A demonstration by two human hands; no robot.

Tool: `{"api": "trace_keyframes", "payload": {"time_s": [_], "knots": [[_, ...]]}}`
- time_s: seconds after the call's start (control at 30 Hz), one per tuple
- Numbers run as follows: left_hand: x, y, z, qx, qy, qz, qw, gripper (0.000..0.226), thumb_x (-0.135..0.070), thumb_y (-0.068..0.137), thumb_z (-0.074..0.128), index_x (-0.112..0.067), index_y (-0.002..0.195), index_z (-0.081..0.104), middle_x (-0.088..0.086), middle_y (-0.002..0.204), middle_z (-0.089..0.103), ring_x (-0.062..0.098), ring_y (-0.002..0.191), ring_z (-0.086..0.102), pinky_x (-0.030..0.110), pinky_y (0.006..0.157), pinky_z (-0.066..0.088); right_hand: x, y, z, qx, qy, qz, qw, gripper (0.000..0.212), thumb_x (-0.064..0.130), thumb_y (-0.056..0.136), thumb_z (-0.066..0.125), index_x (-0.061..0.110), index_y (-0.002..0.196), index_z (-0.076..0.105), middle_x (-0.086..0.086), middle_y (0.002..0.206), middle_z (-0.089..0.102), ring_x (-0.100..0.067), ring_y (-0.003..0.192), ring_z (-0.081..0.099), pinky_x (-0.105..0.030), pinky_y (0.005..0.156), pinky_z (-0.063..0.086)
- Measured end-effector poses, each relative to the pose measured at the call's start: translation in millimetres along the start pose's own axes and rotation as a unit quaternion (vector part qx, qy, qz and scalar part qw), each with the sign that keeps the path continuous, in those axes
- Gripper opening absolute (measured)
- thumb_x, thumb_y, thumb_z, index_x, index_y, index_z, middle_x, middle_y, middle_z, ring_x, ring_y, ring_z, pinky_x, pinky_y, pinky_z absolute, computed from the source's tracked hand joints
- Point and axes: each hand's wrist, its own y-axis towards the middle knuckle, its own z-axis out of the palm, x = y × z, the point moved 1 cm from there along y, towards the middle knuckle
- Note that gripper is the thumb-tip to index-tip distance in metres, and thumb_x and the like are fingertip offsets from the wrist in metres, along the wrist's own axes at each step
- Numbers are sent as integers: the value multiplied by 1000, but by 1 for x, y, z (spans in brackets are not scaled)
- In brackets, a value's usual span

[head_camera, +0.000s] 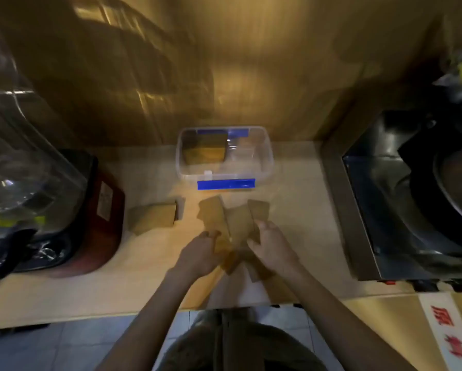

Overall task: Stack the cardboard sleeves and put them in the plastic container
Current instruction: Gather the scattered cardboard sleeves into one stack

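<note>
Several brown cardboard sleeves (231, 223) lie fanned out on the counter in front of me. My left hand (200, 253) grips their near left edge. My right hand (272, 245) holds the right side of the same bunch. A separate stack of cardboard sleeves (153, 216) lies flat to the left. Behind them stands the clear plastic container (267, 167) with blue clips, open at the top. A bundle of sleeves (204, 149) sits in its left half. The picture is blurred, so the exact finger contact is unclear.
A red appliance with a clear dome (63, 199) fills the left of the counter. A black cooker with a pan (411, 199) stands at the right. The wooden wall (251, 62) rises right behind the container. The counter's front edge (90, 314) runs near my body.
</note>
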Motion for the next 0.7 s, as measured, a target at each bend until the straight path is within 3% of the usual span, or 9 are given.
{"api": "trace_keyframes", "payload": {"time_s": [0.17,0.3,0.37,0.53,0.7], "knots": [[18,-2,48,-18,75,-20,997,69,-42,86,46,-15,142,18,12,154,15,29,139,21,42,109,28,1,-7,40,-5,-13,3,1000,61,32,89,50,24,142,21,-14,151,18,-33,134,26,-45,106,35],[27,3,72,-10,135,-20,991,75,-42,88,41,-18,146,-1,12,157,-9,26,145,-4,43,116,10,-1,-1,55,6,-48,-2,999,61,38,90,48,26,143,19,-14,156,-6,-33,138,13,-46,109,30],[28,3,77,1,144,-23,989,75,-38,88,41,-17,146,-3,13,156,-13,26,145,-8,43,116,8,0,1,58,11,-64,5,998,57,40,90,47,23,140,25,-16,155,-1,-33,138,12,-45,109,31],[28,4,75,20,138,-26,990,76,-36,88,42,-18,145,-5,12,156,-15,25,144,-10,45,116,9,4,5,58,-32,-85,4,996,45,40,88,50,14,124,42,-22,139,32,-36,128,28,-45,97,40],[30,7,72,39,137,-26,989,77,-39,88,42,-17,145,-5,11,156,-16,24,144,-11,46,116,13,6,9,54,-70,-86,14,994,42,35,84,57,7,112,45,-21,125,45,-35,120,37,-44,90,43]]}}
